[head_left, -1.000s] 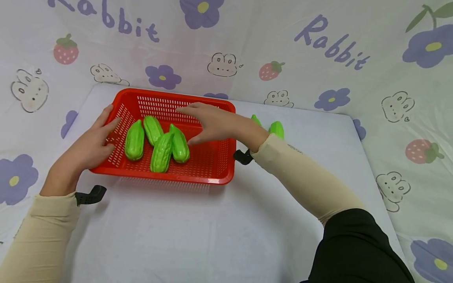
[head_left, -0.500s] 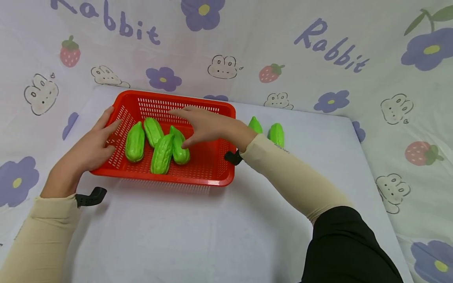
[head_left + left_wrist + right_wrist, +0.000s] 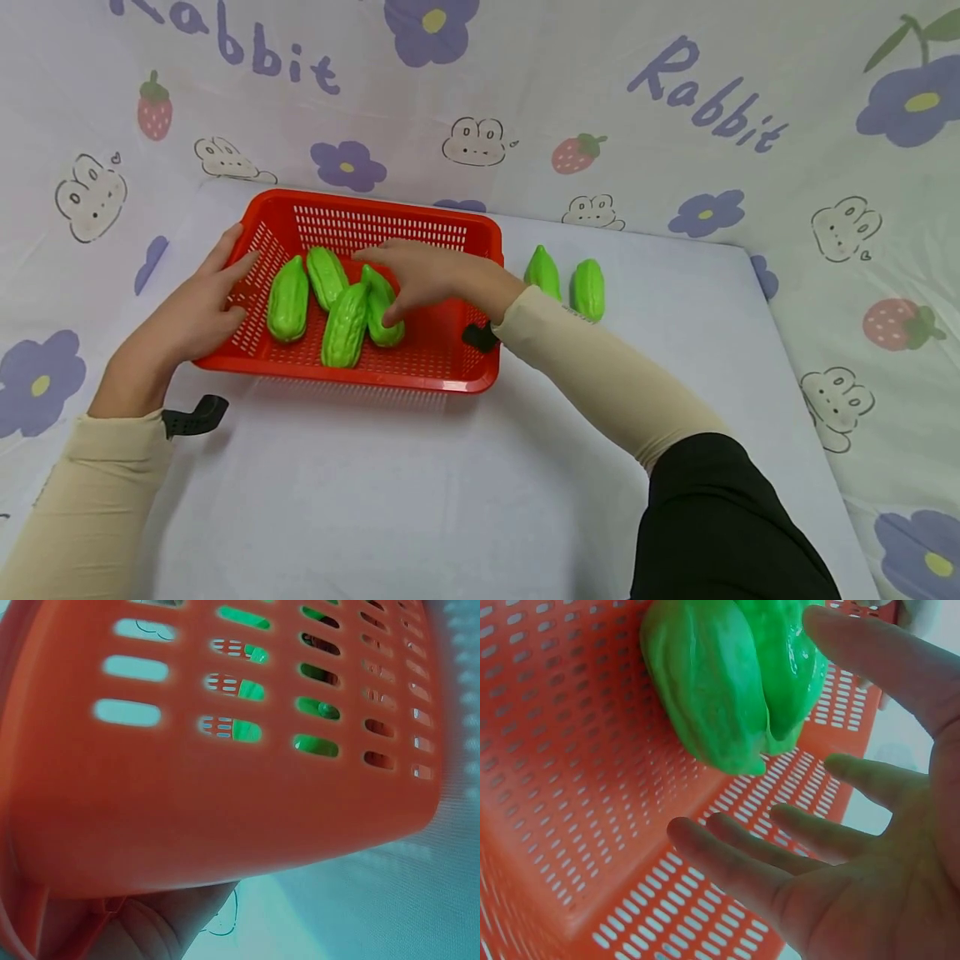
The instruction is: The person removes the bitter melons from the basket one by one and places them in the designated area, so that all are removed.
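Head view gives us a red basket (image 3: 352, 377) on a white table (image 3: 337, 483), with four green gourds (image 3: 288, 300) inside, toward its left and middle. One lies nearest the left wall, one is farther back, and the front one overlaps the neighbour on its right. Two loose gourds (image 3: 588, 289) lie on the table just right of the basket; the right sleeve (image 3: 615, 367) passes in front of the nearer one and hides its lower end. That forearm also crosses the basket's right rim, blocking part of our look inside. Black mounts (image 3: 197, 415) sit at both wrists. Behind the table hangs a cloth (image 3: 525, 92) printed with flowers, strawberries and rabbit faces.

On the cloth we read "Rabbit" twice — the left one cut by the top edge. Small dark print (image 3: 579, 314) on the right sleeve is too tiny for us to make out.

We see the right hand (image 3: 420, 275) over the basket's middle, thumb and fingers (image 3: 731, 859) spread wide and holding nothing; whether the thumb touches a gourd, we cannot tell. The left hand (image 3: 187, 312) rests on the basket's left rim, its visible fingers apart and nearly straight — how firmly it presses, we cannot tell.
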`<state>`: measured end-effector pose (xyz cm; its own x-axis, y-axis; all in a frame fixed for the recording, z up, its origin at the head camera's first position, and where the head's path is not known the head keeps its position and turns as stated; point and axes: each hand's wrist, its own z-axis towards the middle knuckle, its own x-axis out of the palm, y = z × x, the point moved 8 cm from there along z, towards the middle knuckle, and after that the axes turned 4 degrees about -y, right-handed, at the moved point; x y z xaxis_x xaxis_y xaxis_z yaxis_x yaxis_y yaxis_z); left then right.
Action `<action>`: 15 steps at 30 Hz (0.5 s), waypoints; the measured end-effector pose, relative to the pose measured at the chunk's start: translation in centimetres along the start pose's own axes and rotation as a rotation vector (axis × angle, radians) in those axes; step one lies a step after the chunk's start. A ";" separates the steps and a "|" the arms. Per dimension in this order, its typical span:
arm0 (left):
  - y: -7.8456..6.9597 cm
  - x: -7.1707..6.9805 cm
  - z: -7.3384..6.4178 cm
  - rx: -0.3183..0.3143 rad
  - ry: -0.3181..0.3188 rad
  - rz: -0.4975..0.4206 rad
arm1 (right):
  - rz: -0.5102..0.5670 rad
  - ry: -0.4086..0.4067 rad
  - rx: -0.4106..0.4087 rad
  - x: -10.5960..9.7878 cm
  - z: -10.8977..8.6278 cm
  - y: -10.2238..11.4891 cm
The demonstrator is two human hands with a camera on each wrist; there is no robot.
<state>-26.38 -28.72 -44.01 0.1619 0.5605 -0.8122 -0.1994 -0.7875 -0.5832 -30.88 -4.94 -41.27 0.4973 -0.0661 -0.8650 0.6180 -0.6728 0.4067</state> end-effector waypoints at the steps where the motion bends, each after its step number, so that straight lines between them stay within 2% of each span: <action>1: 0.0 0.0 0.0 -0.002 -0.001 0.000 | 0.001 0.007 0.001 0.1 0.1 0.0; 15: 0.0 0.0 -0.1 -0.022 0.002 0.008 | 0.017 0.062 0.034 1.9 1.1 0.1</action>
<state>-26.33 -28.74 -44.05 0.1619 0.5540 -0.8166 -0.1790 -0.7973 -0.5764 -30.55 -5.92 -43.24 0.5446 -0.0327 -0.8381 0.5890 -0.6964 0.4099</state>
